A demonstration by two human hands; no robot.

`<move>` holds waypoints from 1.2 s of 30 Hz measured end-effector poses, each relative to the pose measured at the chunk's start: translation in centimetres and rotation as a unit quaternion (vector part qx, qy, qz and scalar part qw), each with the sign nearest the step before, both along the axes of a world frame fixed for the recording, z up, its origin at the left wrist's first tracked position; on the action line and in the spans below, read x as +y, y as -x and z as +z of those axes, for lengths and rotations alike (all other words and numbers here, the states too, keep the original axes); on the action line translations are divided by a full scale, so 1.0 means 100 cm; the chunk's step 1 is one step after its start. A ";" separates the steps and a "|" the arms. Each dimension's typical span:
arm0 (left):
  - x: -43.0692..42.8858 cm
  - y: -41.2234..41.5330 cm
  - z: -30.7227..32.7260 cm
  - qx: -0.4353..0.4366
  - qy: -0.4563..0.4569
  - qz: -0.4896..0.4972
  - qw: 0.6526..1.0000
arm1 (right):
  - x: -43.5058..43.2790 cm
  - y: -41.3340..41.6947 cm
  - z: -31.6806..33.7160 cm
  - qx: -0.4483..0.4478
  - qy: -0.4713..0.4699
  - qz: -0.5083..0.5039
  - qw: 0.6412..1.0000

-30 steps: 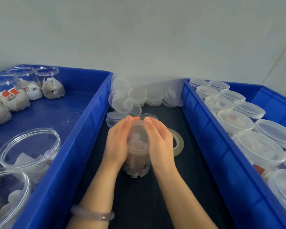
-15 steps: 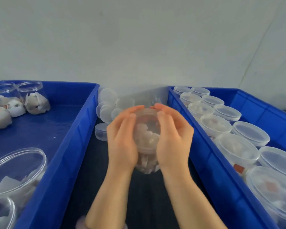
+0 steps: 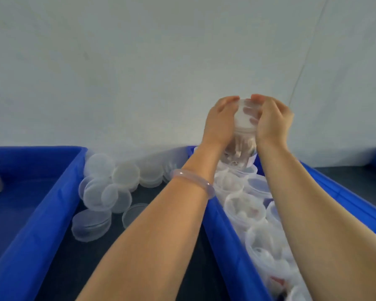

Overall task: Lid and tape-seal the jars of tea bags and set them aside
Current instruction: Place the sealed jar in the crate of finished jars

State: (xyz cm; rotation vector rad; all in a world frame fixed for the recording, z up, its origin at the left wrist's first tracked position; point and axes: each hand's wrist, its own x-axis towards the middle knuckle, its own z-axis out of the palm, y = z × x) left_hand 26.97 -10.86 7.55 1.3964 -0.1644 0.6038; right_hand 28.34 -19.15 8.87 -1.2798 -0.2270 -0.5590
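- I hold the jar (image 3: 243, 146) of tea bags in the air above the far end of the right crate (image 3: 226, 246), my left hand (image 3: 220, 120) and right hand (image 3: 271, 122) each curled round its lid (image 3: 245, 115) end from opposite sides
- It hangs over the lidded jars (image 3: 244, 208) packed in that crate, which I take for the set-aside place
- Loose lids (image 3: 117, 181) lie heaped on the dark surface (image 3: 91, 268) just left of the crate, handy for the next jar
- Whether tape runs round the lid I cannot tell: my fingers cover the seam
- My forearms hide much of the crate, and its near jars are blurred
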 end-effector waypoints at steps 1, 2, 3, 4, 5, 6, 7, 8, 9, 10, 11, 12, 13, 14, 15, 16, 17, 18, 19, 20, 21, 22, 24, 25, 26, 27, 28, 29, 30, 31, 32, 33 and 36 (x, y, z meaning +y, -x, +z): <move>-0.004 -0.019 0.002 0.016 -0.012 -0.017 1.000 | -0.007 -0.019 0.001 -0.011 0.007 -0.013 1.000; -0.008 -0.038 0.003 0.029 -0.020 -0.031 0.999 | -0.013 -0.038 0.001 -0.023 0.013 -0.023 0.999; -0.014 -0.055 0.002 0.039 -0.033 -0.038 0.998 | -0.020 -0.057 -0.001 -0.028 0.018 -0.031 0.999; -0.020 -0.071 0.001 0.046 -0.053 -0.038 0.997 | -0.028 -0.075 -0.003 -0.029 0.023 -0.036 0.999; -0.025 -0.087 -0.001 0.053 -0.074 -0.039 0.995 | -0.035 -0.093 -0.007 -0.026 0.029 -0.041 0.998; -0.031 -0.101 -0.004 0.061 -0.090 -0.045 0.993 | -0.042 -0.109 -0.012 -0.019 0.035 -0.047 0.998; -0.035 -0.115 -0.008 0.068 -0.101 -0.054 0.991 | -0.049 -0.125 -0.017 -0.011 0.041 -0.052 0.998; -0.039 -0.128 -0.012 0.074 -0.111 -0.066 0.989 | -0.055 -0.140 -0.023 -0.003 0.045 -0.055 0.997; -0.042 -0.141 -0.016 0.077 -0.118 -0.077 0.987 | -0.060 -0.153 -0.029 0.004 0.050 -0.057 0.997; -0.044 -0.153 -0.021 0.080 -0.125 -0.086 0.985 | -0.064 -0.166 -0.034 0.008 0.058 -0.060 0.997; -0.046 -0.163 -0.026 0.084 -0.132 -0.092 0.983 | -0.067 -0.176 -0.039 0.011 0.069 -0.067 0.995; -0.047 -0.172 -0.031 0.087 -0.136 -0.096 0.982 | -0.070 -0.186 -0.045 0.011 0.088 -0.079 0.993; -0.047 -0.181 -0.037 0.091 -0.142 -0.099 0.981 | -0.071 -0.194 -0.051 0.012 0.115 -0.095 0.989; -0.047 -0.189 -0.043 0.095 -0.147 -0.102 0.979 | -0.073 -0.201 -0.057 0.013 0.146 -0.108 0.983; -0.046 -0.196 -0.048 0.102 -0.153 -0.103 0.978 | -0.073 -0.207 -0.062 0.015 0.174 -0.114 0.978; -0.046 -0.202 -0.054 0.113 -0.162 -0.102 0.975 | -0.074 -0.212 -0.067 0.026 0.198 -0.113 0.973; -0.045 -0.206 -0.061 0.126 -0.175 -0.094 0.972 | -0.073 -0.216 -0.073 0.042 0.221 -0.104 0.969; -0.045 -0.209 -0.068 0.141 -0.195 -0.083 0.967 | -0.071 -0.220 -0.079 0.060 0.242 -0.091 0.964; -0.045 -0.212 -0.076 0.159 -0.219 -0.072 0.960 | -0.070 -0.223 -0.085 0.078 0.261 -0.076 0.959; -0.045 -0.216 -0.084 0.179 -0.244 -0.065 0.951 | -0.069 -0.226 -0.091 0.097 0.277 -0.064 0.954; -0.046 -0.219 -0.090 0.197 -0.270 -0.060 0.941 | -0.070 -0.229 -0.097 0.117 0.290 -0.054 0.948; -0.046 -0.221 -0.095 0.212 -0.297 -0.056 0.929 | -0.071 -0.232 -0.102 0.135 0.300 -0.046 0.943; -0.048 -0.226 -0.099 0.236 -0.349 -0.041 0.906 | -0.075 -0.236 -0.111 0.160 0.307 -0.036 0.938; -0.050 -0.228 -0.099 0.244 -0.373 -0.029 0.895 | -0.078 -0.237 -0.115 0.170 0.310 -0.034 0.935; -0.052 -0.229 -0.100 0.248 -0.397 -0.013 0.884 | -0.080 -0.238 -0.119 0.176 0.312 -0.027 0.933; -0.054 -0.229 -0.102 0.247 -0.422 0.003 0.872 | -0.081 -0.239 -0.122 0.182 0.307 -0.019 0.934; -0.056 -0.230 -0.104 0.245 -0.446 0.020 0.861 | -0.082 -0.240 -0.125 0.186 0.296 -0.010 0.937; -0.058 -0.230 -0.105 0.241 -0.467 0.036 0.850 | -0.083 -0.241 -0.128 0.189 0.288 -0.004 0.939; -0.059 -0.231 -0.108 0.235 -0.481 0.050 0.843 | -0.084 -0.242 -0.131 0.191 0.285 -0.002 0.939; -0.060 -0.231 -0.110 0.227 -0.485 0.061 0.842 | -0.085 -0.243 -0.134 0.192 0.286 -0.002 0.939; -0.060 -0.231 -0.111 0.217 -0.480 0.065 0.848 | -0.086 -0.245 -0.138 0.192 0.285 -0.003 0.939; -0.060 -0.231 -0.111 0.207 -0.464 0.062 0.859 | -0.086 -0.246 -0.142 0.193 0.283 -0.006 0.939; -0.056 -0.229 -0.108 0.199 -0.444 0.049 0.872 | -0.084 -0.249 -0.146 0.190 0.323 -0.021 0.927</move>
